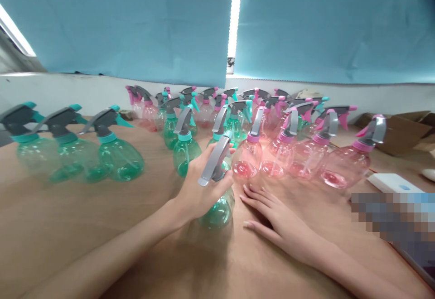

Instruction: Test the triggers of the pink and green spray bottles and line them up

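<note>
My left hand (200, 183) is wrapped round the neck of a green spray bottle (218, 215) with a grey trigger head, upright at the middle of the table. Part of its neck is hidden by the fingers. To the right, my right hand (277, 219) lies on the table with its fingers spread, holding nothing. Just beyond it stands a row of pink spray bottles (247, 161). Another green spray bottle (185, 154) is behind my left hand. Three green bottles (121, 161) stand in a row on the left.
More green and pink spray bottles (205, 113) crowd the back of the brown table (84, 226). At the right are a white box (394, 182), a blurred patch and an open cardboard box (401, 133). Blue cloth (136, 27) hangs behind.
</note>
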Action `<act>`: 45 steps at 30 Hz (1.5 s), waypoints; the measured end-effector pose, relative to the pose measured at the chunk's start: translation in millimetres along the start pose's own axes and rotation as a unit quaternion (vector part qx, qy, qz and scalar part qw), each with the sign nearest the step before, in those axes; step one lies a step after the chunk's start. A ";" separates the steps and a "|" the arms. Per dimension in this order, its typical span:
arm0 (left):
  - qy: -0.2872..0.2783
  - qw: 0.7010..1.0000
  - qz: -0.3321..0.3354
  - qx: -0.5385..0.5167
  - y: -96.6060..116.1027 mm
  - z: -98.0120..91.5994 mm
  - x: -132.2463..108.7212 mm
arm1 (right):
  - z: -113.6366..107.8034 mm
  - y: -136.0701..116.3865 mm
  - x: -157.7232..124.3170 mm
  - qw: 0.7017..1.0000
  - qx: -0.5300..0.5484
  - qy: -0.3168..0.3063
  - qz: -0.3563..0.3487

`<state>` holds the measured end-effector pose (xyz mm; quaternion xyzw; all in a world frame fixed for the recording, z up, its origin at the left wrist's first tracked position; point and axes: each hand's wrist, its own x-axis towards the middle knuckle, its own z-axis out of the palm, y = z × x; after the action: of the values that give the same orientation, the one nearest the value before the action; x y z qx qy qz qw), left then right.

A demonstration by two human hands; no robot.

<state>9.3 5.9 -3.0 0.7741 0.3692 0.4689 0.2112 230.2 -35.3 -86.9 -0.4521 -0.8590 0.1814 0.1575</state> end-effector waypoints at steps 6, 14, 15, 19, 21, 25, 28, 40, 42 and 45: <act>-0.002 1.000 0.001 -0.004 -0.5 -0.8 0.0 | -0.4 -1.1 0.6 1.000 0.008 0.004 0.002; -0.012 1.000 -0.006 0.004 1.4 -1.8 0.6 | 0.2 -0.3 0.8 1.000 0.006 0.003 0.004; -0.013 1.000 -0.005 0.003 1.3 -1.9 0.5 | 0.1 -0.4 0.9 1.000 0.006 0.003 0.004; -0.012 1.000 -0.008 0.000 0.5 -2.1 0.2 | -1.3 -1.9 0.7 1.000 0.002 -0.003 0.004; -0.012 1.000 -0.011 0.001 0.6 -2.1 0.1 | -2.0 -2.4 0.4 1.000 0.001 -0.004 0.004; -0.012 1.000 -0.016 0.000 2.4 -1.8 0.2 | -1.8 -1.9 -0.1 1.000 0.001 -0.002 0.004; -0.009 1.000 -0.017 0.001 3.3 -1.5 0.3 | -1.0 -1.1 -0.2 1.000 0.004 0.007 0.000; -0.014 1.000 -0.011 0.000 2.0 -1.6 0.2 | -1.3 -1.1 0.7 1.000 -0.007 -0.006 0.004; -0.014 1.000 -0.014 -0.004 2.5 -1.5 0.2 | -1.0 -0.7 0.5 1.000 -0.002 0.002 0.001; -0.016 1.000 -0.020 -0.005 3.1 -1.9 0.8 | -0.5 -0.4 0.2 1.000 0.004 0.009 -0.002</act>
<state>9.0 4.5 0.4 0.7727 0.3790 0.4542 0.2302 230.0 -35.3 -86.3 -0.4514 -0.8577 0.1808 0.1671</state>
